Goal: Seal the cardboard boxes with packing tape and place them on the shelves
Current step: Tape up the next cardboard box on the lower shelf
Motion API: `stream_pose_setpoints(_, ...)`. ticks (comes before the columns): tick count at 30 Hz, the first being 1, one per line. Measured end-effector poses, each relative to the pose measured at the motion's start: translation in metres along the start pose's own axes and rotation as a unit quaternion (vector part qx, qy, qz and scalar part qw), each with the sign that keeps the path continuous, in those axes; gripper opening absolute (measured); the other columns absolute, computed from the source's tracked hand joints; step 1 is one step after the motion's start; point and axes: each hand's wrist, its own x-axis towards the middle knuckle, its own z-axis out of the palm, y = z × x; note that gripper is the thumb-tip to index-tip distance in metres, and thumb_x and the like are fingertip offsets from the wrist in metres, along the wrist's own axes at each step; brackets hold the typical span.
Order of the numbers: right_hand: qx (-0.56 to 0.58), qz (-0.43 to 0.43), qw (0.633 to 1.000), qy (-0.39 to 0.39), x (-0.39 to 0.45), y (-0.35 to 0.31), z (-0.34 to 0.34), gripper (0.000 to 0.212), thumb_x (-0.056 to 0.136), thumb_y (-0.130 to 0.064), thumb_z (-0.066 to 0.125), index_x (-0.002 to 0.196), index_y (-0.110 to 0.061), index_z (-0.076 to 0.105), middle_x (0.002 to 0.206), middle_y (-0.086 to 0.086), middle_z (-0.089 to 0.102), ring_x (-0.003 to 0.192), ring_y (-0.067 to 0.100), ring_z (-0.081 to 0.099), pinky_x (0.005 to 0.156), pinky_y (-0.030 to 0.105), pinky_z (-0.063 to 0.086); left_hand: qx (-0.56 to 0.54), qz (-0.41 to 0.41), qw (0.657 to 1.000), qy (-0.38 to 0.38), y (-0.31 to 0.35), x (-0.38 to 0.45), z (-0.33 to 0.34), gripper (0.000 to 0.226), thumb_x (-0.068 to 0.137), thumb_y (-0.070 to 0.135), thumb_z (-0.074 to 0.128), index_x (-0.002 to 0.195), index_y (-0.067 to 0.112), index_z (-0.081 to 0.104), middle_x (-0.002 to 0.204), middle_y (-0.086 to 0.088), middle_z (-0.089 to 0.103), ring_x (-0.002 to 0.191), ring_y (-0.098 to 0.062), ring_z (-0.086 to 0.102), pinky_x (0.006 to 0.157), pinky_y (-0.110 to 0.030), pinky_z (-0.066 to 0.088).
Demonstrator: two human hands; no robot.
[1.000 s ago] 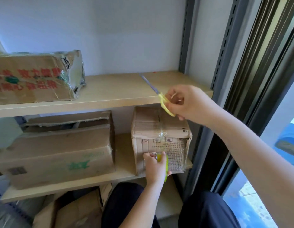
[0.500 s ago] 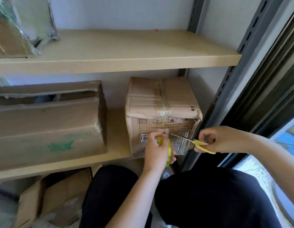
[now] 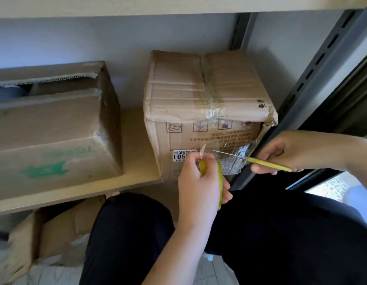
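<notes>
The sealed box [image 3: 207, 112] stands at the right end of the shelf [image 3: 137, 140]. Just before its front face, the left hand [image 3: 199, 182] holds the tape roll [image 3: 219, 182] in a closed grip. The right hand [image 3: 291, 153] grips the scissors [image 3: 260, 161], their blades at the clear tape stretched between roll and box.

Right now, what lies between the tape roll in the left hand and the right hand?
In the head view, scissors held by the right hand reach toward the tape roll gripped by the left hand, blades across clear tape.
</notes>
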Motion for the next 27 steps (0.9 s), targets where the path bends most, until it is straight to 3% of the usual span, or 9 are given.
stream_pose_setpoints(5, 0.067, -0.036, 0.997, -0.027, 0.014, -0.003, 0.003, 0.077, 0.056, -0.078, 0.072, 0.094, -0.010, 0.077, 0.070, 0.005, 0.054, 0.055, 0.013, 0.037, 0.050, 0.020, 0.033, -0.001, -0.013, 1.000, 0.003, 0.000, -0.002, 0.001, 0.008, 0.102, 0.024, 0.048, 0.100, 0.019, 0.054, 0.056, -0.007, 0.061, 0.040, -0.022, 0.051, 0.040, -0.026, 0.043)
stream_pose_setpoints(8, 0.061, -0.057, 0.996, -0.022, 0.019, -0.009, 0.006, 0.060, 0.064, -0.075, 0.072, 0.086, -0.019, 0.079, 0.067, -0.004, 0.056, 0.057, 0.011, 0.037, 0.051, 0.021, 0.030, 0.002, -0.009, 1.000, 0.009, -0.002, -0.002, 0.001, 0.007, 0.102, 0.023, 0.048, 0.100, 0.019, 0.054, 0.055, -0.006, 0.060, 0.038, -0.020, 0.052, 0.041, -0.026, 0.043)
stream_pose_setpoints(12, 0.052, -0.065, 0.996, 0.027, 0.021, -0.008, 0.012, 0.043, 0.064, -0.067, 0.068, 0.073, -0.027, 0.078, 0.063, -0.006, 0.061, 0.061, 0.002, 0.052, 0.063, 0.016, 0.034, 0.008, -0.005, 1.000, 0.016, -0.006, -0.001, 0.002, 0.009, 0.103, 0.025, 0.049, 0.098, 0.019, 0.053, 0.053, -0.004, 0.060, 0.037, -0.019, 0.052, 0.040, -0.026, 0.044)
stream_pose_setpoints(16, 0.047, -0.075, 0.995, 0.051, 0.023, -0.005, 0.016, 0.044, 0.059, -0.065, 0.072, 0.067, -0.022, 0.077, 0.064, 0.001, 0.066, 0.062, 0.003, 0.058, 0.071, 0.020, 0.038, 0.033, 0.009, 0.999, 0.027, -0.010, 0.005, 0.000, 0.008, 0.102, 0.027, 0.051, 0.097, 0.021, 0.054, 0.053, -0.003, 0.061, 0.039, -0.020, 0.053, 0.041, -0.028, 0.046)
stream_pose_setpoints(21, 0.004, -0.092, 0.993, 0.069, 0.021, -0.003, 0.022, 0.042, 0.065, -0.059, 0.074, 0.068, -0.017, 0.074, 0.058, 0.001, 0.064, 0.056, 0.003, 0.055, 0.063, 0.016, 0.041, 0.064, -0.010, 0.997, 0.045, -0.027, -0.002, -0.014, 0.007, 0.102, 0.022, 0.052, 0.100, 0.018, 0.057, 0.054, -0.006, 0.060, 0.039, -0.019, 0.052, 0.040, -0.026, 0.043)
stream_pose_setpoints(24, -0.076, -0.092, 0.992, 0.036, 0.008, 0.002, 0.035, 0.021, 0.080, -0.050, 0.073, 0.075, -0.030, 0.077, 0.064, -0.007, 0.068, 0.058, 0.000, 0.054, 0.058, 0.012, 0.039, 0.096, 0.026, 0.993, 0.060, -0.027, -0.009, -0.026, 0.006, 0.101, 0.023, 0.052, 0.098, 0.022, 0.058, 0.056, -0.006, 0.063, 0.041, -0.019, 0.055, 0.043, -0.029, 0.048)
stream_pose_setpoints(27, -0.135, -0.108, 0.980, 0.098, -0.005, 0.007, 0.037, 0.014, 0.088, -0.047, 0.063, 0.078, -0.049, 0.073, 0.081, -0.019, 0.071, 0.075, 0.000, 0.063, 0.071, 0.019, 0.049, 0.086, 0.031, 0.994, 0.067, -0.027, -0.017, -0.035, 0.007, 0.101, 0.025, 0.053, 0.097, 0.022, 0.058, 0.058, -0.006, 0.064, 0.043, -0.020, 0.055, 0.044, -0.030, 0.050)
